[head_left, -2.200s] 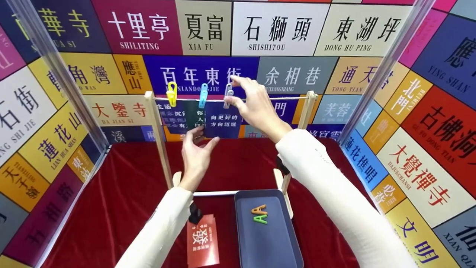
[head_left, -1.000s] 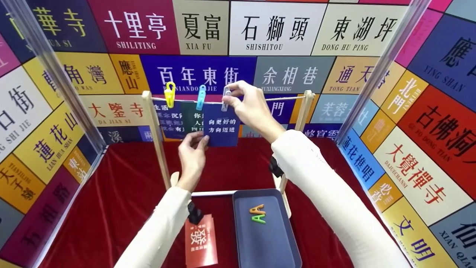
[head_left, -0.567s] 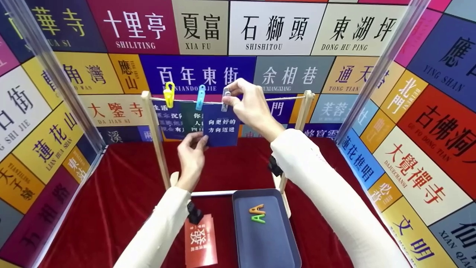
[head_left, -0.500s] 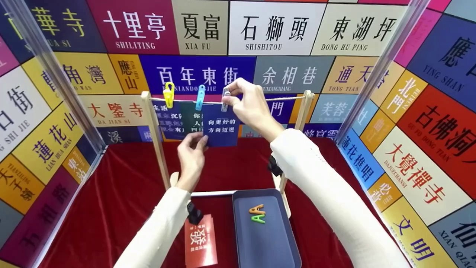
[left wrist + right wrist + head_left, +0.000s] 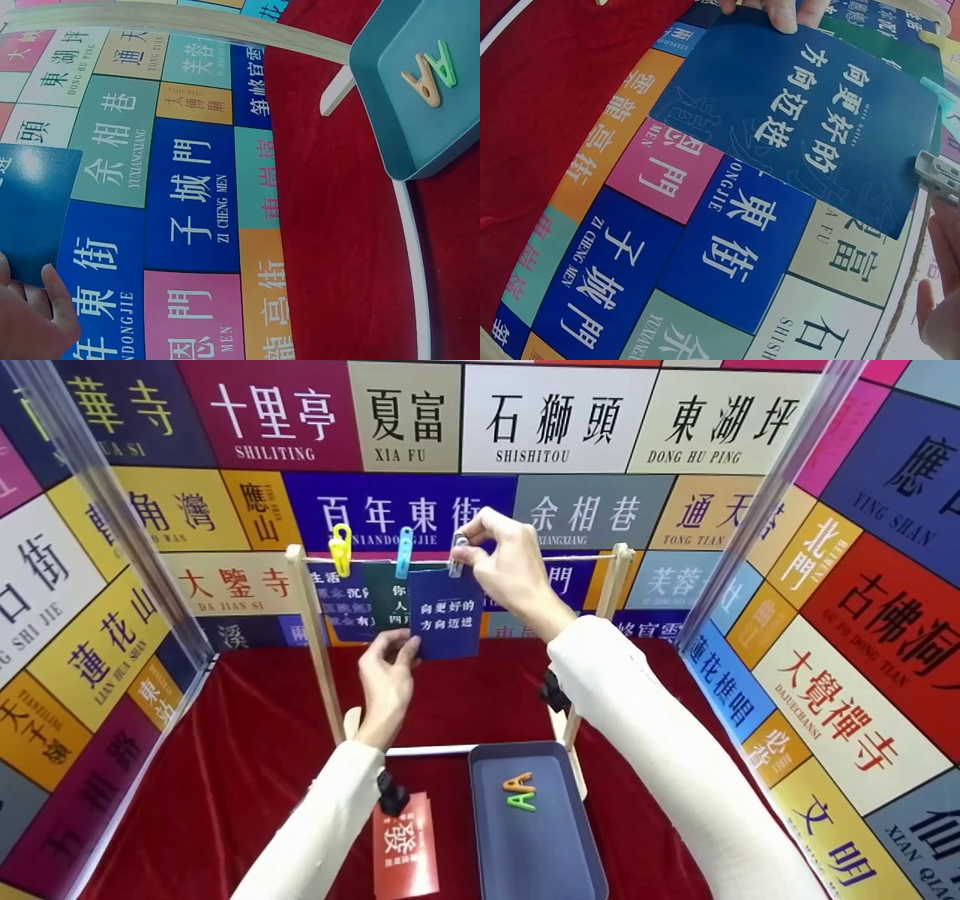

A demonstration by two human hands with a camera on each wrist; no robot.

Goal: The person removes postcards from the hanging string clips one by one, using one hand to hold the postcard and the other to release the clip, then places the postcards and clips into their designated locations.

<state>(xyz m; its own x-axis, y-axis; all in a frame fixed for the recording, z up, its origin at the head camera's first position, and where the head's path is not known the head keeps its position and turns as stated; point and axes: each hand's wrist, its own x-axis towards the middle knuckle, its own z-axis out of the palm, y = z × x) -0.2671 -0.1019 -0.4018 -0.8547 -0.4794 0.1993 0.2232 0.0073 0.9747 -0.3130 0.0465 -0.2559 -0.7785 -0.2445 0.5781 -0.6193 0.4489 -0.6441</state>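
A dark blue card [image 5: 446,622] with white characters hangs at the right of the row, just under the string [image 5: 559,559]. My left hand [image 5: 386,675] pinches its lower left edge between thumb and fingers. At its top edge, my right hand [image 5: 510,562] pinches a grey clothespin [image 5: 937,174], whose jaws meet the card in the right wrist view. A light blue clothespin [image 5: 404,551] and a yellow clothespin [image 5: 341,549] sit on the string further left. Below them hang a dark green card [image 5: 386,585] and another blue card [image 5: 345,615], partly overlapped.
Wooden posts [image 5: 319,652] carry the string at both ends. On the red cloth [image 5: 255,757] lie a grey tray [image 5: 536,855], holding an orange clothespin [image 5: 517,782] and a green clothespin [image 5: 522,801], and a red card [image 5: 405,847]. Printed panels surround the space.
My left hand has taken hold of the blue card, which hangs a little lower now. My right hand has closed its grip on the grey clothespin and lately shifted slightly upward.
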